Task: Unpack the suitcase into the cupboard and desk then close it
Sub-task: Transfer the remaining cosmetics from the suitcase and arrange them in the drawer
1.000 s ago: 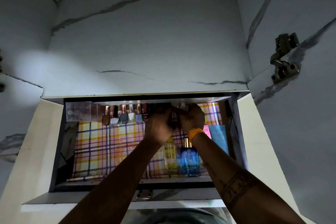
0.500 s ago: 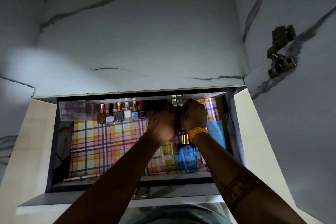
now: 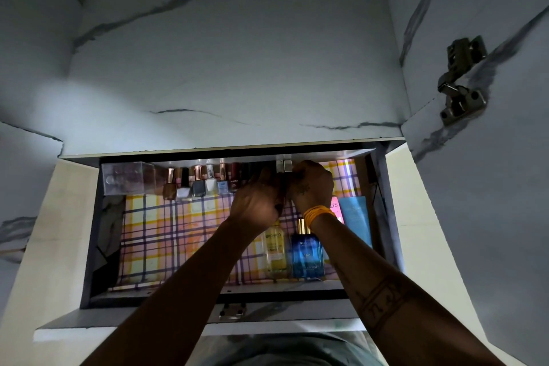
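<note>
An open cupboard drawer (image 3: 208, 297) lined with plaid paper (image 3: 166, 235) lies below me. Along its back wall stands a row of nail polish bottles (image 3: 199, 184), next to a clear plastic box (image 3: 127, 178). My left hand (image 3: 255, 202) and my right hand (image 3: 312, 187) meet at the back of the drawer, right of that row. Their fingers curl round a small dark bottle (image 3: 282, 187) between them, which is mostly hidden. Two silver caps (image 3: 283, 165) show just behind the hands.
A yellow bottle (image 3: 274, 249) and a blue perfume bottle (image 3: 307, 252) stand at the drawer's front right, under my right forearm. A pink box (image 3: 335, 208) and a light blue box (image 3: 355, 220) lie by the right wall. A door hinge (image 3: 460, 83) sits on the right cupboard panel.
Both hands stay pressed together at the back of the drawer and have shifted only slightly. The drawer's contents have not moved.
</note>
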`<action>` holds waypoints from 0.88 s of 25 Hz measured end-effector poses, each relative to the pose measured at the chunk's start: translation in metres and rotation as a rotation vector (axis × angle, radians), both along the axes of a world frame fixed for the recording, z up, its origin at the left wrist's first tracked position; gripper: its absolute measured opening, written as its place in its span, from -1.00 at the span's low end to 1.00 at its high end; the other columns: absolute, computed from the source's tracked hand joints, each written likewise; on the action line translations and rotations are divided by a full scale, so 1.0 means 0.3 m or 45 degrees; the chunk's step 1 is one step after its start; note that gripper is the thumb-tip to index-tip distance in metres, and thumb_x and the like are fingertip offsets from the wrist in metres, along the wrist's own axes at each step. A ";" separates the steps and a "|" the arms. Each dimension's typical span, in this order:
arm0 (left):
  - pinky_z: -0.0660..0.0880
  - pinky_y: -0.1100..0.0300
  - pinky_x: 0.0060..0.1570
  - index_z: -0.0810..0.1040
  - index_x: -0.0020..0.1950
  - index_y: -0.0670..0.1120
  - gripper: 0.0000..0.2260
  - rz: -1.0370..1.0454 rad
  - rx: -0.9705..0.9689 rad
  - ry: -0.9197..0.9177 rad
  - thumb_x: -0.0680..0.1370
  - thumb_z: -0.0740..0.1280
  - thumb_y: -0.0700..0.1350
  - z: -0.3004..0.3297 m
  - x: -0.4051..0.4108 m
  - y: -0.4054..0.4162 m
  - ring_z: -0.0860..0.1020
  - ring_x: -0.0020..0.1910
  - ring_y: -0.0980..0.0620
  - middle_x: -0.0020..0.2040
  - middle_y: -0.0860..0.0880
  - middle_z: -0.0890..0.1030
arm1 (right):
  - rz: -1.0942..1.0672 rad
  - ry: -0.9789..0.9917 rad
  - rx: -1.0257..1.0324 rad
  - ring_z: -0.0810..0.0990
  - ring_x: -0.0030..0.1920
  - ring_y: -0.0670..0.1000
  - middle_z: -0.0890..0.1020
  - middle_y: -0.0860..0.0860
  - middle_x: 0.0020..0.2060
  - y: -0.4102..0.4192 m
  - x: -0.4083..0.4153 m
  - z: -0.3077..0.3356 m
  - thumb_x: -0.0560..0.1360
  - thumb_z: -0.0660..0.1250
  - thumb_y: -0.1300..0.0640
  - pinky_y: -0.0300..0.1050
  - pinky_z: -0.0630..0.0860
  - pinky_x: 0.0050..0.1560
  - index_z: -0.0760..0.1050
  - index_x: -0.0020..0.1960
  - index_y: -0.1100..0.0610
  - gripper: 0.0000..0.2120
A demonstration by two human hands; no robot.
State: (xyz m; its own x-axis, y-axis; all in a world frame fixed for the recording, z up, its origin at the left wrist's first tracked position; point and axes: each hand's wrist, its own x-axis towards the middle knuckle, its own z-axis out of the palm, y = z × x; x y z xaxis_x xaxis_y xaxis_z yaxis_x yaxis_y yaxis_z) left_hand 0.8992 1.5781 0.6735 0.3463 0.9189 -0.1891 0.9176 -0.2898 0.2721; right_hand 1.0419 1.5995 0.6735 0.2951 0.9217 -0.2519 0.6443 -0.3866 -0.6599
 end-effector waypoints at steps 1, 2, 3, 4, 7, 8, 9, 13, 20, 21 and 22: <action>0.64 -0.01 -0.05 0.60 0.30 0.00 -0.60 0.001 -0.014 0.013 0.47 0.50 -0.04 -0.003 -0.006 -0.001 0.56 0.25 -0.18 0.29 -0.12 0.54 | -0.006 0.014 -0.001 0.71 -0.07 0.17 0.74 0.10 -0.13 0.001 0.000 0.001 0.46 0.48 0.16 -0.07 0.60 -0.07 0.70 -0.08 0.12 -0.94; 0.65 -0.02 -0.02 0.59 0.31 0.01 -0.60 -0.002 -0.003 0.017 0.47 0.49 -0.03 -0.007 -0.011 -0.003 0.55 0.27 -0.17 0.31 -0.11 0.53 | -0.013 0.036 0.002 0.70 -0.07 0.17 0.74 0.10 -0.13 -0.001 0.000 0.002 0.46 0.47 0.17 -0.06 0.61 -0.06 0.70 -0.08 0.13 -0.94; 0.65 -0.01 -0.02 0.60 0.29 0.01 -0.62 -0.004 0.022 0.012 0.47 0.49 -0.03 -0.004 -0.015 -0.006 0.57 0.25 -0.17 0.32 -0.11 0.53 | -0.021 0.066 0.009 0.70 -0.07 0.17 0.74 0.10 -0.13 -0.006 0.001 0.004 0.46 0.47 0.17 -0.05 0.60 -0.07 0.69 -0.08 0.13 -0.94; 0.65 0.02 -0.06 0.62 0.26 0.00 -0.63 -0.006 0.045 -0.013 0.46 0.50 -0.03 0.000 -0.020 -0.009 0.61 0.18 -0.16 0.29 -0.12 0.55 | -0.025 0.088 0.028 0.70 -0.09 0.17 0.74 0.09 -0.15 -0.013 0.000 0.009 0.46 0.47 0.17 -0.05 0.60 -0.09 0.69 -0.08 0.12 -0.94; 0.47 0.22 -0.24 0.66 0.21 -0.05 -0.65 0.088 0.113 -0.176 0.45 0.51 -0.01 0.043 -0.053 -0.013 0.67 -0.09 -0.11 0.08 -0.11 0.66 | -0.019 0.139 0.130 0.69 -0.13 0.07 0.74 0.01 -0.16 -0.026 0.010 0.047 0.48 0.44 0.13 -0.06 0.60 -0.09 0.68 -0.04 0.09 -0.92; 0.44 0.24 -0.23 0.66 0.21 -0.03 -0.67 0.175 0.101 -0.268 0.47 0.49 0.01 0.069 -0.073 -0.015 0.66 -0.12 -0.09 0.01 -0.06 0.67 | -0.020 0.200 0.157 0.68 -0.14 0.00 0.74 -0.02 -0.16 -0.030 0.014 0.064 0.50 0.44 0.12 -0.07 0.60 -0.06 0.68 -0.01 0.09 -0.90; 0.47 0.23 -0.21 0.67 0.22 0.00 -0.69 0.291 0.075 -0.379 0.49 0.48 0.03 0.099 -0.098 -0.018 0.64 -0.13 -0.03 -0.05 -0.01 0.67 | -0.015 0.263 0.177 0.66 -0.15 -0.06 0.73 -0.05 -0.17 -0.032 0.013 0.092 0.52 0.44 0.11 -0.08 0.60 -0.02 0.69 0.01 0.10 -0.89; 0.54 0.27 -0.06 0.71 0.15 -0.02 -0.82 0.753 0.013 -0.864 0.58 0.50 -0.02 0.227 -0.207 -0.070 0.64 -0.06 0.23 -0.01 0.15 0.71 | 0.069 0.519 0.221 0.68 -0.12 -0.16 0.73 -0.13 -0.19 -0.061 -0.052 0.213 0.50 0.41 -0.01 -0.07 0.61 0.02 0.71 -0.03 0.02 -0.84; 0.65 0.03 -0.04 0.69 0.19 -0.01 -0.83 1.283 0.194 -1.560 0.65 0.40 -0.01 0.511 -0.412 -0.416 0.71 0.09 0.00 0.09 -0.02 0.75 | 0.426 1.115 0.144 0.73 -0.13 0.18 0.75 0.13 -0.16 -0.256 -0.410 0.475 0.57 0.40 0.00 0.07 0.64 -0.13 0.68 -0.10 0.07 -0.82; 0.64 0.05 -0.06 0.70 0.19 -0.03 -0.83 1.330 0.273 -1.624 0.66 0.38 -0.02 0.555 -0.447 -0.497 0.71 0.07 0.00 0.08 -0.04 0.75 | 0.491 1.174 0.126 0.72 -0.15 0.15 0.74 0.17 -0.15 -0.312 -0.469 0.518 0.60 0.40 0.04 -0.01 0.61 -0.17 0.68 -0.08 0.10 -0.83; 0.64 0.06 -0.07 0.69 0.19 -0.05 -0.82 1.374 0.353 -1.675 0.67 0.37 -0.03 0.598 -0.482 -0.587 0.71 0.05 0.00 0.08 -0.06 0.75 | 0.562 1.221 0.109 0.71 -0.16 0.13 0.74 0.20 -0.13 -0.378 -0.526 0.561 0.62 0.40 0.08 -0.06 0.60 -0.17 0.68 -0.05 0.15 -0.84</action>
State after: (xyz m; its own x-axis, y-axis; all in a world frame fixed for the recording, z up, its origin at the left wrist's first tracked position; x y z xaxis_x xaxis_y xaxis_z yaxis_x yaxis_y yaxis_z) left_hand 0.7545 1.4020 0.8527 -0.6199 0.7762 -0.1152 -0.0663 0.0944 0.9933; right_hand 0.8841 1.4861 0.8416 -0.3580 0.9244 -0.1314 -0.0885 -0.1737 -0.9808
